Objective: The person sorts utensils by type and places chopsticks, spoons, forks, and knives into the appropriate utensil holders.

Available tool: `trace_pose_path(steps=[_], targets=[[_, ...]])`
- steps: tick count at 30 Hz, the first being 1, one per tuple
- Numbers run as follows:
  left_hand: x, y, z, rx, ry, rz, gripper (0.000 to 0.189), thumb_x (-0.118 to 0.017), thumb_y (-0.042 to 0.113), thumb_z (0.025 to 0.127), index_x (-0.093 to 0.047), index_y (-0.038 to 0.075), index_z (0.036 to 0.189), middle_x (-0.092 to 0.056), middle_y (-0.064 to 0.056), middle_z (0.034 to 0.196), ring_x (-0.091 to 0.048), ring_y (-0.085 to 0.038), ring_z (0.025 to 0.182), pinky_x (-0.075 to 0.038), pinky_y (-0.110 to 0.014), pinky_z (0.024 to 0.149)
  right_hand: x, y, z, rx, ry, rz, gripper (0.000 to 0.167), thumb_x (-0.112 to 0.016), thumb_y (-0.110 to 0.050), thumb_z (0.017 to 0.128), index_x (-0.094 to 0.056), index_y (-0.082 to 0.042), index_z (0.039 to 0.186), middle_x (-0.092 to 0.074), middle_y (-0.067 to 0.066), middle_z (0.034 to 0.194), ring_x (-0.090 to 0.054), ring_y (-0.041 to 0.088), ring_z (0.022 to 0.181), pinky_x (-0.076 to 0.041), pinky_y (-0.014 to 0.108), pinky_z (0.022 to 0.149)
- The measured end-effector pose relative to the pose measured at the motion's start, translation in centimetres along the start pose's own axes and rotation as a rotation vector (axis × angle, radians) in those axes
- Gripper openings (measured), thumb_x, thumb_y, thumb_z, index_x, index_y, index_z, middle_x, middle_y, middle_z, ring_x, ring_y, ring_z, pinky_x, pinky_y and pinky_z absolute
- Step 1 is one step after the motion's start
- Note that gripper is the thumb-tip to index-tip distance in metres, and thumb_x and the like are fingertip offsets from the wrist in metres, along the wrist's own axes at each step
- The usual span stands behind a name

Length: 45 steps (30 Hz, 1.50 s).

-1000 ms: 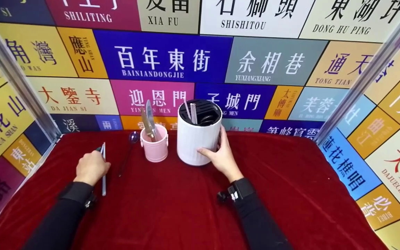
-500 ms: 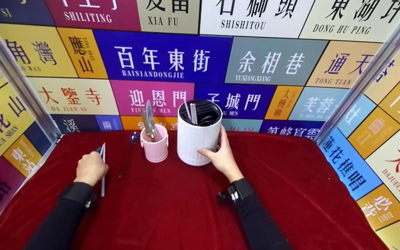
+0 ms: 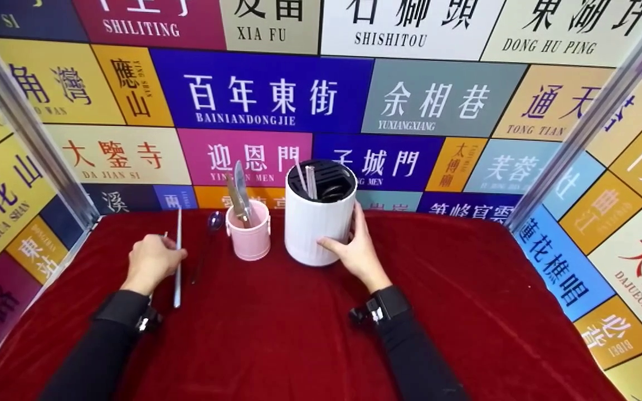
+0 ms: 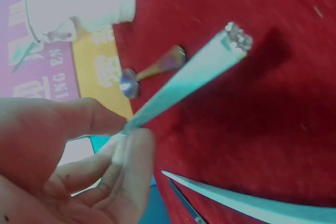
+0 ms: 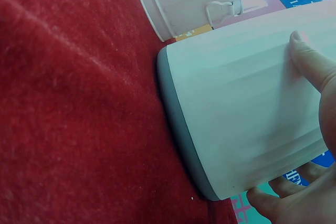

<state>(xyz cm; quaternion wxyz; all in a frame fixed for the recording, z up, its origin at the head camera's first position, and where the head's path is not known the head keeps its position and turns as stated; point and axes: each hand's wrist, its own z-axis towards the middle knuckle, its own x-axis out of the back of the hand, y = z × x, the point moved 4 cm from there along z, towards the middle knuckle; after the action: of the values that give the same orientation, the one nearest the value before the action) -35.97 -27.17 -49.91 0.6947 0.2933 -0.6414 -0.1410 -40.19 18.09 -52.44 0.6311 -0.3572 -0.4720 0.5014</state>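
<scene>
My left hand pinches a silver chopstick between thumb and fingers, its thick ornate end pointing away from the hand. Below it on the cloth, in the left wrist view, lie a second silver chopstick and a thin dark-edged piece, partly out of frame. My right hand holds the side of a white utensil holder, thumb on the front and fingers behind. The holder stands upright with a black slotted top; several chopsticks stick up from it.
A pink bucket left of the holder has table knives standing in it. A dark shiny spoon lies between the bucket and my left hand. Red cloth covers the table; a sign-covered wall rises behind.
My left hand has turned and shifted slightly right, bringing the chopstick up and rightward, apart from what lies under the hand. The right hand and the holder stay in place.
</scene>
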Motion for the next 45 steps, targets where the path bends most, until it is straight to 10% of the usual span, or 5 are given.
trace_pose_path(steps=[18,29,45], targets=[[1.9,9.7,-3.7,-0.329,0.341,-0.38,0.013,-0.08,0.012,0.089,-0.076,0.008,0.101,-0.078,-0.008,0.088,-0.068,-0.019,0.078,-0.05,-0.012,0.067,0.1,0.2,0.1,0.019,-0.012,-0.012,0.124,-0.1,-0.03,0.083,-0.018,-0.031,0.177,-0.033,0.003,0.179,-0.039,0.025,0.163,-0.04,0.054,0.131],[1.5,15.5,-5.9,-0.621,0.378,-0.571,0.017,-0.081,-0.007,0.087,-0.074,0.0,0.101,-0.074,-0.01,0.086,-0.07,-0.015,0.073,-0.056,-0.013,0.067,0.1,0.3,0.1,0.013,-0.001,-0.004,0.123,-0.1,-0.029,0.083,-0.02,-0.031,0.177,-0.034,0.001,0.178,-0.038,0.023,0.163,-0.039,0.053,0.133],[1.7,23.3,-5.7,-0.797,0.46,-0.805,0.019,-0.08,0.008,0.098,-0.073,0.0,0.114,-0.079,-0.006,0.098,-0.077,-0.016,0.084,-0.066,-0.027,0.081,0.0,0.3,0.3,0.01,-0.015,-0.011,0.127,-0.1,-0.03,0.083,-0.016,-0.03,0.177,-0.033,0.001,0.178,-0.04,0.025,0.162,-0.041,0.052,0.131]])
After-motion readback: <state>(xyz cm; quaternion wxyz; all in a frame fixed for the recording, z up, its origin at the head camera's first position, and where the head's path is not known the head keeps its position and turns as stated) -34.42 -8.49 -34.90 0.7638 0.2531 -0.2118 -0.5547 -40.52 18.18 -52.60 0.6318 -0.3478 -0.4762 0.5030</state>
